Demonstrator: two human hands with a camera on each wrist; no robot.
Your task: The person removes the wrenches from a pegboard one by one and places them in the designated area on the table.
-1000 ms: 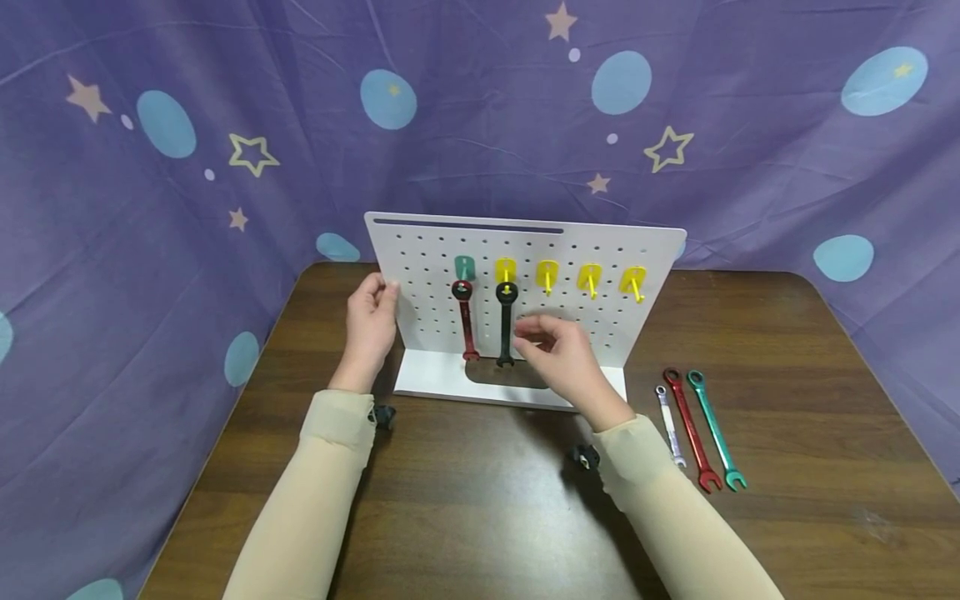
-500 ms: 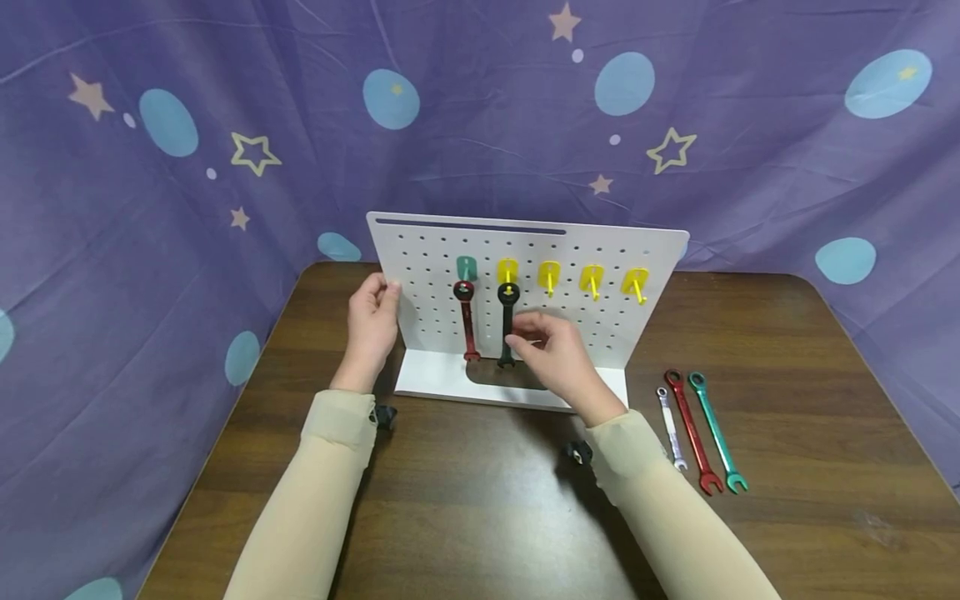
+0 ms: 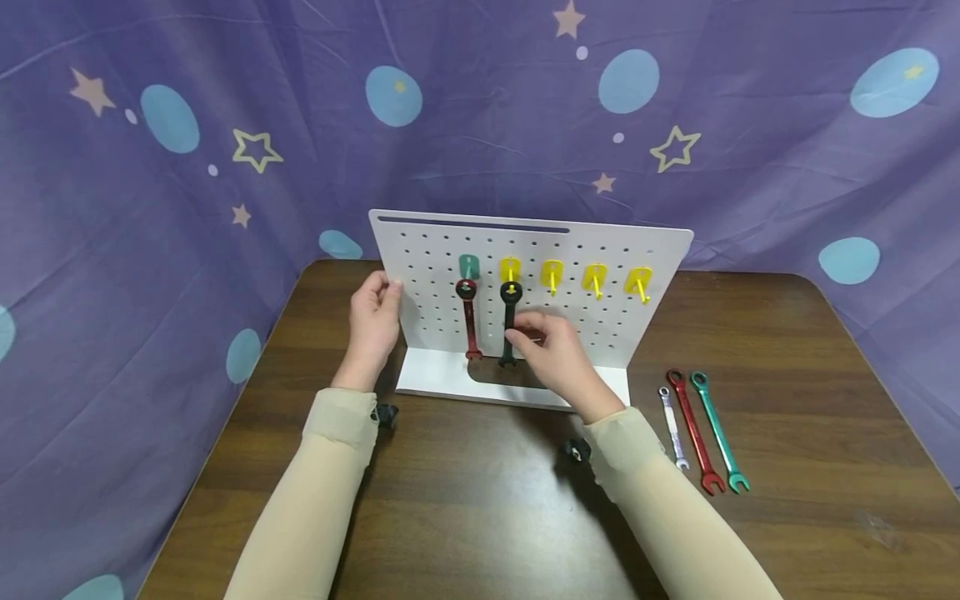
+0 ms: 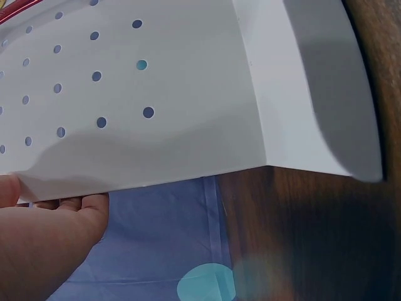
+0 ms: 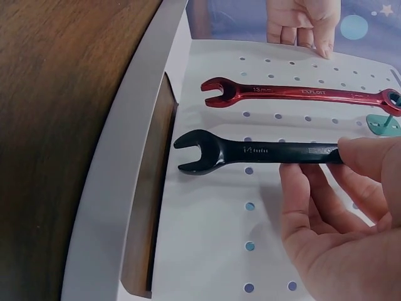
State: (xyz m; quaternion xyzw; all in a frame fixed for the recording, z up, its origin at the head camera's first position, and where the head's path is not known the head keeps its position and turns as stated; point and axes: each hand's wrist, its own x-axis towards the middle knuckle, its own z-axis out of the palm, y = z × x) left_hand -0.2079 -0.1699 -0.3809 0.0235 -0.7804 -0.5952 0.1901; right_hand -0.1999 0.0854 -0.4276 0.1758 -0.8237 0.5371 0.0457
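In the head view, the white pegboard (image 3: 438,367) is gripped at its nine o'clock edge by the left hand (image 3: 372,327), with the thumb laid on the front face and the fingers bent behind. The left forearm is brought in from seven o'clock, the right from five. By the right hand (image 3: 557,354), the handle of the black wrench (image 3: 510,318) is pinched between thumb and fingers. The wrench is hung by its ring end over a yellow hook (image 3: 510,267), its open end pointed to six o'clock. At nine o'clock from it, a red wrench (image 3: 470,321) is hung from a green hook (image 3: 469,266).

In the right wrist view, "14mm" can be read on the black handle and "13mm" on the red one, marks too small to be made out from the head; the left hand is also seen there, near twelve o'clock. Only in the head view are a small silver wrench (image 3: 672,427), a larger red wrench (image 3: 693,427) and a green wrench (image 3: 719,429) shown, laid side by side on the table (image 3: 480,508) at four o'clock from the pegboard.
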